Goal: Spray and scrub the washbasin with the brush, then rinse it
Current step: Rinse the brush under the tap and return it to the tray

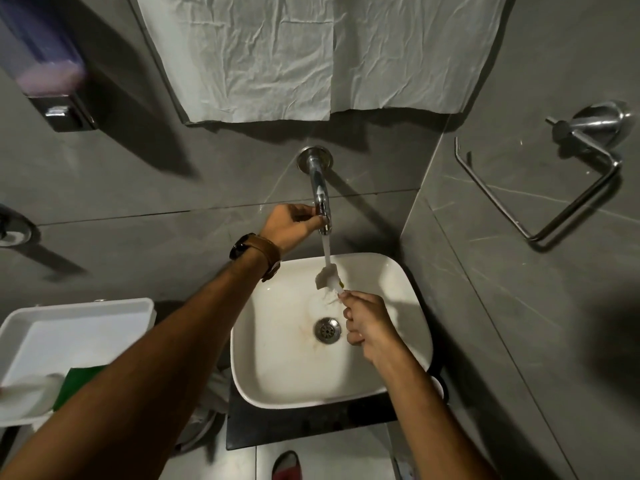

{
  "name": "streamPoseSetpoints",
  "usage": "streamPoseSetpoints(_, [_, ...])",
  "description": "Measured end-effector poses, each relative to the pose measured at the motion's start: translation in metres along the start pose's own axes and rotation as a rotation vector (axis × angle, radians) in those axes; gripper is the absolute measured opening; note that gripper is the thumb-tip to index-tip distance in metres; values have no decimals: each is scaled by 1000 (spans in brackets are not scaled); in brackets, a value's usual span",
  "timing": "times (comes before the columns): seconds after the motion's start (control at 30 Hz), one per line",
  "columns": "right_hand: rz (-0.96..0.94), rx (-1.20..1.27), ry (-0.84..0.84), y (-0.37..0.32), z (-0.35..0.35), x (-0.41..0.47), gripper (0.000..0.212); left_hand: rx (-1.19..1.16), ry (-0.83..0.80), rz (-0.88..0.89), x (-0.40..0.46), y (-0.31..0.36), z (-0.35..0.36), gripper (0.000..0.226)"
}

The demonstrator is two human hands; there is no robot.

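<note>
A white square washbasin with a metal drain sits on a dark counter. Above it a chrome wall tap runs a stream of water. My left hand, with a brown-strapped watch on the wrist, grips the tap's spout end. My right hand is shut on the handle of a small white brush, whose head is held up under the running water over the basin's back half. No spray bottle is in sight.
A white tray with a green item and a white cloth stands to the left. A soap dispenser hangs upper left, a metal towel holder on the right wall. Crumpled paper covers the mirror.
</note>
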State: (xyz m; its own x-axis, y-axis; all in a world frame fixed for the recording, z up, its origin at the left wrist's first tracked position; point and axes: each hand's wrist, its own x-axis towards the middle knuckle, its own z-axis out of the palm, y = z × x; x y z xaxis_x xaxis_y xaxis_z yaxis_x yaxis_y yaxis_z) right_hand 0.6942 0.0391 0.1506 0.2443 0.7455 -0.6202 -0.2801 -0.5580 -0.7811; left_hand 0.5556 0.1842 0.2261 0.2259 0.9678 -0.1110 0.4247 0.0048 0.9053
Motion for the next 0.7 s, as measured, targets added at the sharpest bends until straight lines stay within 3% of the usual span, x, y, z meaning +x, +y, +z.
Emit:
streamPoseSetpoints(0.37, [-3, -16, 1, -5, 3, 2, 16, 57, 17, 26, -6, 0, 0, 37])
streamPoseSetpoints(0.53, [95, -82, -128, -5, 3, 0, 19, 46, 23, 37, -6, 1, 0, 35])
streamPoseSetpoints(0.7, [72, -39, -62, -6, -3, 2, 16, 31, 18, 21, -6, 1, 1, 36])
